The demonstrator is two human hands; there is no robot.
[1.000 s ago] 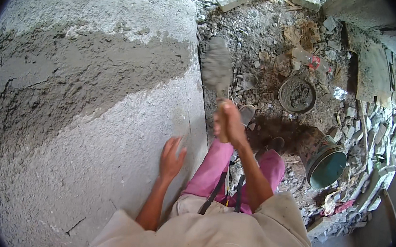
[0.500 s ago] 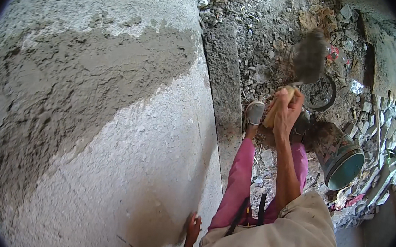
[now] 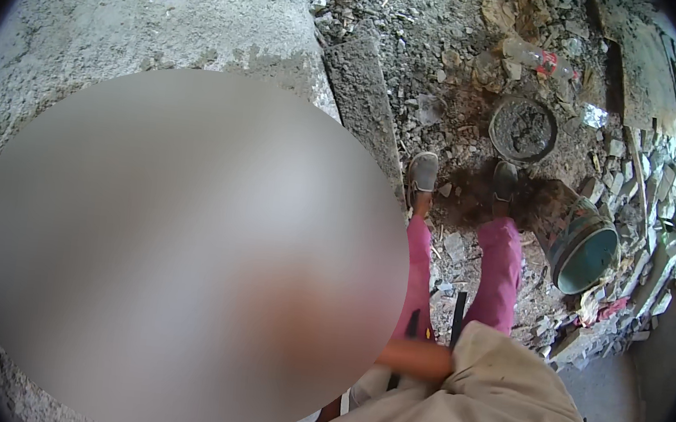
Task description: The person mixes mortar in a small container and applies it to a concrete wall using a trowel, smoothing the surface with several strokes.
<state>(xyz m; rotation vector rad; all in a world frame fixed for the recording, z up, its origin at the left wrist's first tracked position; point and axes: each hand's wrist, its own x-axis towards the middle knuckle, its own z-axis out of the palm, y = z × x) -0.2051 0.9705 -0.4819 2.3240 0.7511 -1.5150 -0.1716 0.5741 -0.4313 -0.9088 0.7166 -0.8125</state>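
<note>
A large blurred oval covers most of the wall (image 3: 234, 23) on my left, so both hands are hidden in it. My right forearm (image 3: 421, 359) reaches leftward across my body into the oval. A brown-orange smear inside the oval lies where that hand would be; its fingers and anything held cannot be made out. A short piece of my left arm (image 3: 328, 413) shows low at the oval's lower edge, its hand hidden. On the ground just beyond my feet stands a round pan (image 3: 524, 130) with wet grey mortar in it.
A bucket (image 3: 588, 258) with a teal inside leans to the right of my legs. A plastic bottle (image 3: 539, 59) lies beyond the pan. Broken rubble (image 3: 659, 212) is heaped at the right, and a rough concrete ledge (image 3: 365, 90) runs along the wall's foot.
My right hand, earlier above the pan gripping a wooden-handled trowel with mortar on it, has swung left toward the wall. The blurred oval now hides both hands and the trowel.
</note>
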